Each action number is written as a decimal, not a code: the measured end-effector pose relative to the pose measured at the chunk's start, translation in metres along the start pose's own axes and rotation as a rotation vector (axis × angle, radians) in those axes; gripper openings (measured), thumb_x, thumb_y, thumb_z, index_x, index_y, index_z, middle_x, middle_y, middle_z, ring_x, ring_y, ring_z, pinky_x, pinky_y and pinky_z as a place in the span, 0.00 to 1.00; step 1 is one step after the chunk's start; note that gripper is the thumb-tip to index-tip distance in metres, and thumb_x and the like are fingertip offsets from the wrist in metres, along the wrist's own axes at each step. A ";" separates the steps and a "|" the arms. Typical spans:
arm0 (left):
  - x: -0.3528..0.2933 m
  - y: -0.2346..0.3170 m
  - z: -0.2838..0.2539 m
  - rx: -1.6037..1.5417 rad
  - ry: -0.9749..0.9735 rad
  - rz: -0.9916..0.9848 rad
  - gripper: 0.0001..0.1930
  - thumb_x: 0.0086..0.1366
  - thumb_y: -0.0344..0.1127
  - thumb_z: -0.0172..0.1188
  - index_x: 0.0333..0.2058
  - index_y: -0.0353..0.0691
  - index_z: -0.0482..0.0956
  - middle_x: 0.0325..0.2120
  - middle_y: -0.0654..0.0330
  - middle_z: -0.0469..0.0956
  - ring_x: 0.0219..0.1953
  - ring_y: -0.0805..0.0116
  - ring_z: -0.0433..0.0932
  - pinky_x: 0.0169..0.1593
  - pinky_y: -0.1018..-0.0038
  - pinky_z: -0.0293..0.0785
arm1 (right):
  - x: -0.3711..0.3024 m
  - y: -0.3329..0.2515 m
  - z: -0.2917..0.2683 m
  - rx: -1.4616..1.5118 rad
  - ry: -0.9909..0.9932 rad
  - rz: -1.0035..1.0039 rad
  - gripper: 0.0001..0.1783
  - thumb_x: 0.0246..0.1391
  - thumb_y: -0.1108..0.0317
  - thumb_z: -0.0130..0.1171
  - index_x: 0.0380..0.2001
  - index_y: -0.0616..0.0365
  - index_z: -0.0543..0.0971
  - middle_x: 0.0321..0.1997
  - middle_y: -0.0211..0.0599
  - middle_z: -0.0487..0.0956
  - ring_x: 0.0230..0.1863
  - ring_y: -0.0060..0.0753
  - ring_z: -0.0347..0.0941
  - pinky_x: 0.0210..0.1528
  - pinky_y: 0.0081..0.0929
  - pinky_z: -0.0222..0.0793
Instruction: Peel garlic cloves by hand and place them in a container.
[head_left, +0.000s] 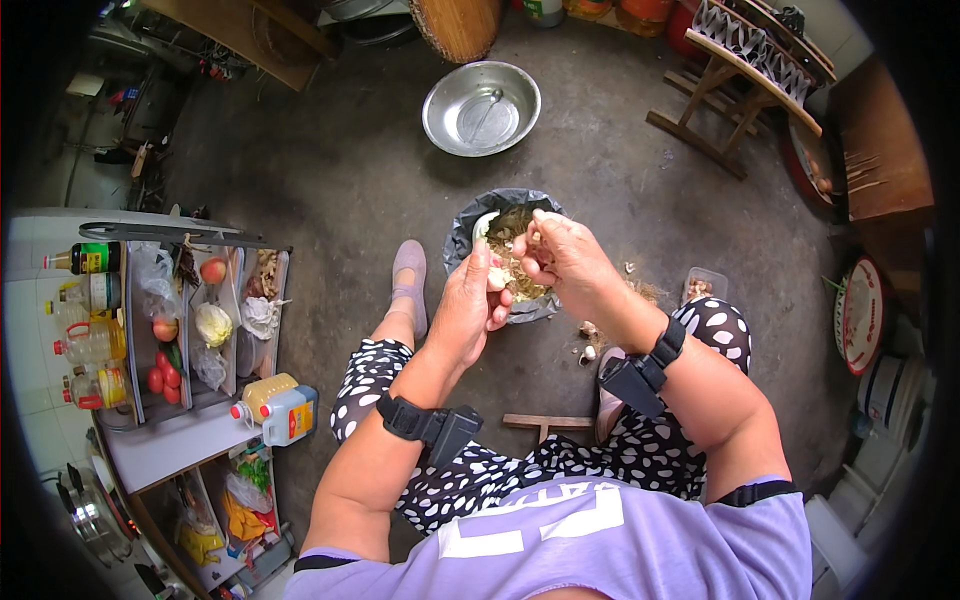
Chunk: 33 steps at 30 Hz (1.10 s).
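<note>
My left hand (468,308) is closed around a pale piece of garlic (497,279), held at its fingertips. Beside it, my right hand (572,258) is raised with thumb and fingers pinched together; whatever small bit is between them is too small to make out. Both hands are over a bin lined with a dark plastic bag (462,215), where dry, papery peels (515,222) lie. By my right foot, garlic heads (589,353) and loose roots rest on the floor. A clear plastic tub (706,284) next to my right knee contains peeled-looking cloves.
A metal basin (432,110) with a spoon (490,108) inside stands on the floor beyond the bin. Shelves (180,440) of vegetables, bottles and jugs are on the left. At the right are a wooden rack (715,85) and a red-rimmed basin (862,315).
</note>
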<state>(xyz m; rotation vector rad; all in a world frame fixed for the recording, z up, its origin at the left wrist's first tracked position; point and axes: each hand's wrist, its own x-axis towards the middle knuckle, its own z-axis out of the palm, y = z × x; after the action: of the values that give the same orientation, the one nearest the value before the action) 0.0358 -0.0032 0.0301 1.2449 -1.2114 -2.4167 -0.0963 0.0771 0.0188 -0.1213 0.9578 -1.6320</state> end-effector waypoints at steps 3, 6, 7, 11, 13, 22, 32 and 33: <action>0.000 0.003 -0.002 -0.004 -0.005 -0.021 0.23 0.64 0.61 0.42 0.31 0.46 0.68 0.18 0.66 0.68 0.13 0.79 0.62 0.15 0.85 0.55 | -0.001 -0.001 0.007 0.035 0.147 0.036 0.07 0.58 0.67 0.46 0.29 0.56 0.71 0.19 0.24 0.66 0.18 0.13 0.58 0.20 0.15 0.55; 0.000 0.005 -0.003 0.006 -0.031 -0.037 0.26 0.61 0.66 0.41 0.30 0.47 0.68 0.18 0.68 0.68 0.15 0.80 0.63 0.15 0.86 0.55 | 0.002 0.002 -0.008 -0.348 -0.084 0.050 0.09 0.59 0.66 0.49 0.32 0.61 0.73 0.25 0.26 0.72 0.27 0.11 0.65 0.32 0.13 0.64; 0.000 0.005 -0.002 0.010 -0.043 -0.056 0.28 0.60 0.68 0.40 0.31 0.46 0.69 0.19 0.70 0.68 0.16 0.83 0.64 0.15 0.87 0.55 | 0.003 0.004 -0.005 -0.347 -0.084 0.051 0.09 0.59 0.66 0.49 0.32 0.61 0.73 0.25 0.26 0.72 0.27 0.11 0.65 0.32 0.13 0.64; -0.001 0.006 0.003 0.071 -0.068 -0.035 0.32 0.58 0.72 0.37 0.33 0.47 0.70 0.20 0.72 0.68 0.18 0.87 0.65 0.15 0.89 0.54 | -0.002 0.012 0.001 -0.506 -0.210 -0.243 0.09 0.56 0.68 0.52 0.35 0.65 0.75 0.29 0.28 0.75 0.33 0.17 0.69 0.35 0.19 0.67; -0.004 0.011 0.003 0.045 -0.104 -0.052 0.31 0.58 0.71 0.39 0.34 0.47 0.70 0.21 0.72 0.68 0.18 0.86 0.65 0.16 0.89 0.54 | -0.003 0.012 -0.001 -0.713 -0.230 -0.313 0.07 0.54 0.70 0.55 0.34 0.63 0.75 0.29 0.29 0.75 0.32 0.17 0.69 0.35 0.20 0.67; 0.002 -0.001 -0.002 0.204 -0.028 0.165 0.17 0.69 0.49 0.41 0.35 0.41 0.70 0.25 0.67 0.71 0.20 0.85 0.66 0.19 0.88 0.62 | 0.003 0.021 -0.006 -0.661 0.003 -0.421 0.06 0.53 0.71 0.55 0.30 0.62 0.70 0.24 0.33 0.73 0.27 0.22 0.68 0.32 0.24 0.67; 0.003 -0.007 -0.004 0.183 -0.003 0.197 0.19 0.70 0.46 0.38 0.42 0.36 0.71 0.33 0.62 0.74 0.32 0.78 0.73 0.34 0.80 0.71 | -0.006 0.024 0.002 -0.945 -0.091 -0.592 0.09 0.49 0.73 0.58 0.31 0.60 0.68 0.23 0.40 0.73 0.25 0.34 0.71 0.28 0.28 0.66; 0.003 -0.007 -0.005 0.182 -0.002 0.197 0.19 0.70 0.46 0.38 0.42 0.36 0.71 0.33 0.62 0.74 0.32 0.78 0.73 0.34 0.80 0.71 | -0.007 0.023 0.003 -0.945 -0.092 -0.592 0.09 0.49 0.73 0.58 0.31 0.60 0.68 0.23 0.40 0.73 0.25 0.34 0.71 0.28 0.28 0.66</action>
<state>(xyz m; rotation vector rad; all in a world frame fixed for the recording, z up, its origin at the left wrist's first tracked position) 0.0387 -0.0028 0.0219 1.1090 -1.5064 -2.2091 -0.0746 0.0819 0.0096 -1.2018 1.6544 -1.5190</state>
